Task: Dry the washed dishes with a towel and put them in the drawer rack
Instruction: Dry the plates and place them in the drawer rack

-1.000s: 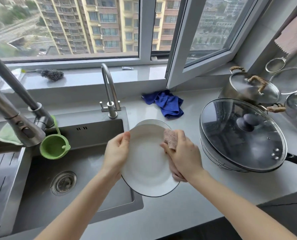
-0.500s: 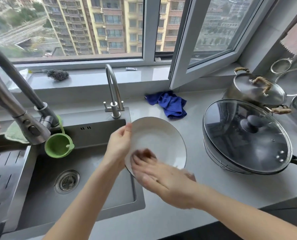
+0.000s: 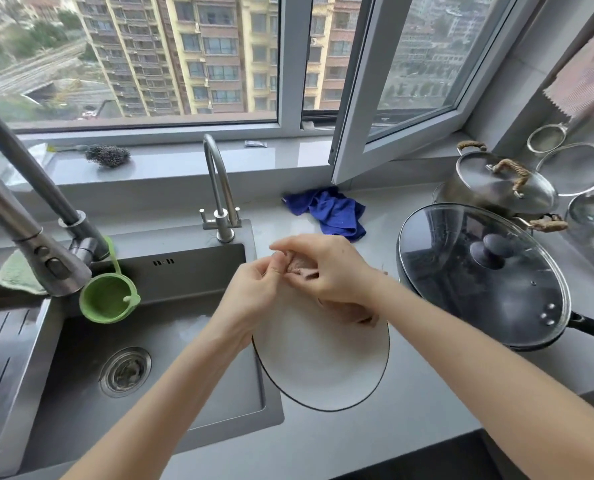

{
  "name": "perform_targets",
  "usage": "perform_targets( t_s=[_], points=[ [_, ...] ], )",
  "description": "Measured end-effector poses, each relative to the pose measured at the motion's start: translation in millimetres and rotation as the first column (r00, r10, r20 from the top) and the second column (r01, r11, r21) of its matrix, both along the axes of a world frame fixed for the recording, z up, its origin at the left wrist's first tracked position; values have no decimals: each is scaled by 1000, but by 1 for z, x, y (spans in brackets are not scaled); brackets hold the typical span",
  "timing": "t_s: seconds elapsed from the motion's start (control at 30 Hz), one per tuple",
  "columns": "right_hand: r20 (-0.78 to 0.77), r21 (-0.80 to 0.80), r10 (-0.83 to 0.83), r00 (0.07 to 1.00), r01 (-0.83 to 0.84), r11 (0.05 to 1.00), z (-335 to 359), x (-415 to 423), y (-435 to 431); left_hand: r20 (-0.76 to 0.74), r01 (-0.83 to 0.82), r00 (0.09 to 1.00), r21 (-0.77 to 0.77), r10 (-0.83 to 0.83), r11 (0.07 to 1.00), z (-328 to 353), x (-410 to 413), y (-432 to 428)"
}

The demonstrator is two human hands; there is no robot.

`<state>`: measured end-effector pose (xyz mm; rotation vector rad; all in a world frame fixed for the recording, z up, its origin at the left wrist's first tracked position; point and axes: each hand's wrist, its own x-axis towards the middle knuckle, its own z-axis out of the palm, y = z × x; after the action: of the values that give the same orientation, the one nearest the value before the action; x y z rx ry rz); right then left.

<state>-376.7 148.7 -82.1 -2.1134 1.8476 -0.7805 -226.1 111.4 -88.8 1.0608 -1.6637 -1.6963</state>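
Plate (image 3: 323, 362), round, white with a thin dark rim, is held over the seam between grey counter (image 3: 413, 396) and steel sink (image 3: 198, 252), its far-left rim pinched by the left hand (image 3: 254, 292). The right hand (image 3: 330, 268) curls round a bunched pinkish towel (image 3: 351, 311) on the plate's far edge, most of the dish lying nearer than both grips. A green cup (image 3: 107, 299) hangs inside the sink.

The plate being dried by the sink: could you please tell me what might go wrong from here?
1. The left hand grips the plate only near its upper rim, right beside the edge of the sink; it might slip and chip on the steel.
2. The right hand holds the towel close to the glass lid, so a wide wipe could knock it.
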Motion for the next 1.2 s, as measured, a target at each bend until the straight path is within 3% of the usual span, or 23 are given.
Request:
perform_targets(
  t_s=[0.1,0.17,0.27,0.33,0.43,0.5,0.6,0.7,0.77,0.8,0.87,0.93,1.0,1.1,1.13,1.2],
  points=[
    [259,400,-24,966,-85,913,23,-17,-10,32,-11,999,-28,12,1000,-4,-2,1],
    [308,522,-68,949,-109,846,27,-28,-15,31,-20,999,-31,21,999,-2,-3,3],
    [420,538,-179,889,-86,839,17,-43,-9,22,-82,996,-78,84,994,4,-2,-1],
    [587,477,-267,764,-61,877,6,-49,1,-31,-147,989,-89,145,985,4,1,-8],
    [720,363,-373,585,141,921,-14,-41,11,-95,-208,975,-91,199,974,3,2,-17],
    [806,367,-452,382,277,888,-25,-27,16,-116,-240,967,-101,228,965,0,1,-16],
    [844,524,-530,-83,339,781,-51,-6,24,-159,-365,926,-147,343,919,-2,-4,-14],
    [784,607,-515,-346,257,752,-72,22,22,-213,-586,804,-124,555,801,-6,-19,-4],
    [765,616,-470,-441,288,733,-71,30,20,-257,-683,717,-73,648,727,-9,-29,15],
    [770,619,-465,-436,335,711,-70,26,18,-266,-681,714,-52,647,730,-12,-30,25],
    [812,582,-477,-335,408,704,-61,9,20,-222,-565,806,-11,549,825,-25,-21,30],
    [842,502,-531,-95,499,706,-44,-12,27,-157,-315,934,55,320,947,-36,-3,10],
    [771,412,-585,252,503,759,-22,-24,33,-57,-51,997,-28,50,998,-33,13,-25],
    [603,354,-451,658,286,890,5,-26,33,215,296,944,-229,-249,927,-3,14,-48],
    [549,353,-397,736,226,908,12,-24,31,286,374,912,-290,-293,881,3,9,-47],
    [488,336,-338,805,183,924,20,-23,25,328,376,908,-367,-260,850,11,1,-42]
  ],
)
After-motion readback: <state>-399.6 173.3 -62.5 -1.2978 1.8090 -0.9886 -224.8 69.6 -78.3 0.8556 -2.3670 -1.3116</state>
